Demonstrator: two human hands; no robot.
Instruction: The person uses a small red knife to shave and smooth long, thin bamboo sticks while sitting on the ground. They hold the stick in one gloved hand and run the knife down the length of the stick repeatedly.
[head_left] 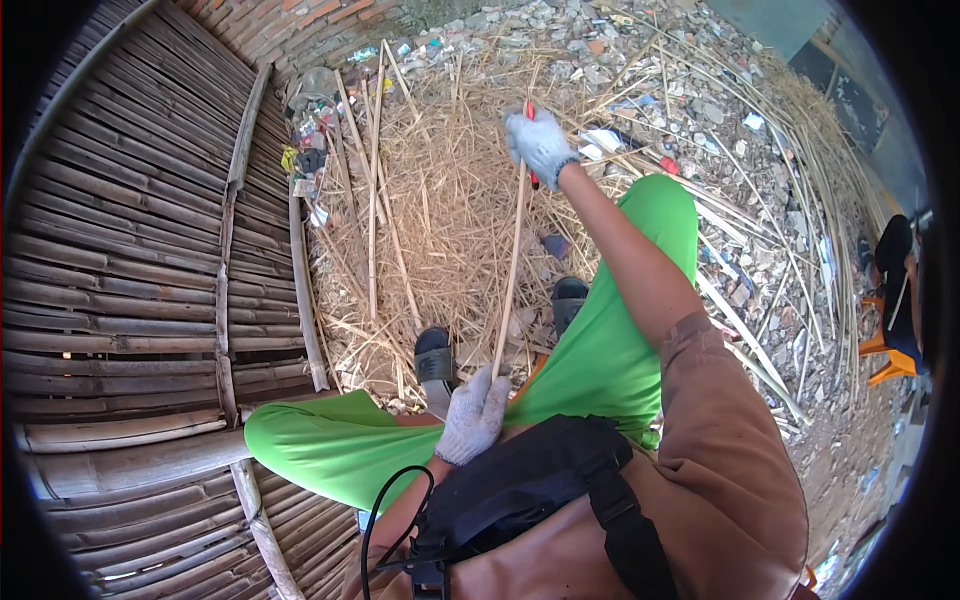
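Note:
A long, thin bamboo strip point(514, 255) runs from my lap away over the straw, with its near end at my left hand point(475, 418). That hand wears a pale knitted glove, and its fingers are closed around the strip. Farther out, my right hand point(541, 145), gloved alike, is closed around a slim red-and-black tool point(530, 110) whose ends stick out above and below the fist. The tool lies against the far part of the strip. Its blade or tip, if any, is hidden, so its exact kind is unclear.
Straw-like shavings point(450, 210) cover the ground before me, with several loose bamboo strips point(376, 200) on them. A bamboo-slat structure point(120, 290) stands at my left. Rubble and litter point(740, 190) spread to the right, towards a seated person point(900, 290) by an orange stool point(885, 362).

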